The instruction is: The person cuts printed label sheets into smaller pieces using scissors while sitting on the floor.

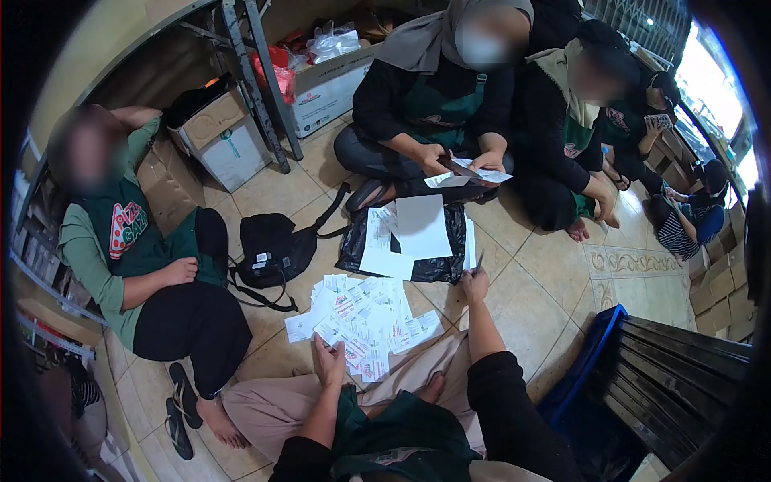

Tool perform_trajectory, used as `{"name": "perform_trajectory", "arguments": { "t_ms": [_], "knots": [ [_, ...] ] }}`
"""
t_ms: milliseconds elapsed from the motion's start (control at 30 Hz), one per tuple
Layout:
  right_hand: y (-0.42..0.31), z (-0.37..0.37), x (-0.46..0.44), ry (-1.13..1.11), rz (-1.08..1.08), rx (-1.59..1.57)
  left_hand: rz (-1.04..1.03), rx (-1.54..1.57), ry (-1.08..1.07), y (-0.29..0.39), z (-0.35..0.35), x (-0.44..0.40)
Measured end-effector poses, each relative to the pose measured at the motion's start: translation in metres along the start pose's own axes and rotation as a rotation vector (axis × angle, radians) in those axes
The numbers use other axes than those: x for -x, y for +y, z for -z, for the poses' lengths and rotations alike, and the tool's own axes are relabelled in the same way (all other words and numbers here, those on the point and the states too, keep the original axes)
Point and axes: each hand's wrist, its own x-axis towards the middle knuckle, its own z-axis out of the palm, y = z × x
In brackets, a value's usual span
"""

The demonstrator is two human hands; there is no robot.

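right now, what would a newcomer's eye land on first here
Probably the heap of printed slips fanned across the tiles in front of the wearer, with the left hand at its near edge. Just beyond it, large white sheets stand out against a black plastic bag. Next might come the bright blue crate at the right, beside the wearer.

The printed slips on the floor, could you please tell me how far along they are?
A loose pile of printed slips already looks cut. The left hand is at its near edge; the right hand holds what looks like scissors. The larger white sheets on the black plastic bag may be left, though how many is unclear.
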Motion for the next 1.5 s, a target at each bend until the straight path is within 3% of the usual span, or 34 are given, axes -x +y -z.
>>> {"name": "perform_trajectory", "arguments": {
  "t_ms": [133,200,300,400,567,933,1133,1233,1500],
  "knots": [
    [0.004,0.000,-0.005,-0.030,-0.019,-0.125,-0.038,0.000,0.039,-0.016,-0.004,-0.005],
    [-0.005,0.004,0.001,0.074,-0.053,0.058,-0.089,-0.025,0.064,-0.016,-0.004,-0.005],
    [-0.009,0.002,0.005,0.105,-0.049,0.114,-0.016,-0.040,0.028,-0.015,-0.003,-0.004],
    [-0.013,0.005,0.006,0.061,-0.091,0.159,-0.109,-0.083,0.080,-0.004,-0.004,-0.001],
    [-0.012,0.002,0.008,0.048,-0.005,0.230,0.085,-0.002,-0.044,0.018,0.003,0.005],
    [-0.015,-0.004,0.014,0.014,0.026,0.242,-0.005,-0.057,0.000,-0.027,-0.005,-0.009],
    [-0.018,-0.003,0.017,0.010,0.029,0.282,-0.039,-0.090,0.014,-0.023,-0.004,-0.007],
    [-0.023,-0.002,0.020,0.115,0.027,0.235,-0.040,-0.080,0.031,-0.022,-0.005,-0.007],
    [-0.013,-0.004,0.016,0.032,0.035,0.283,0.059,-0.074,-0.011,0.008,0.000,0.004]
  ]
}}
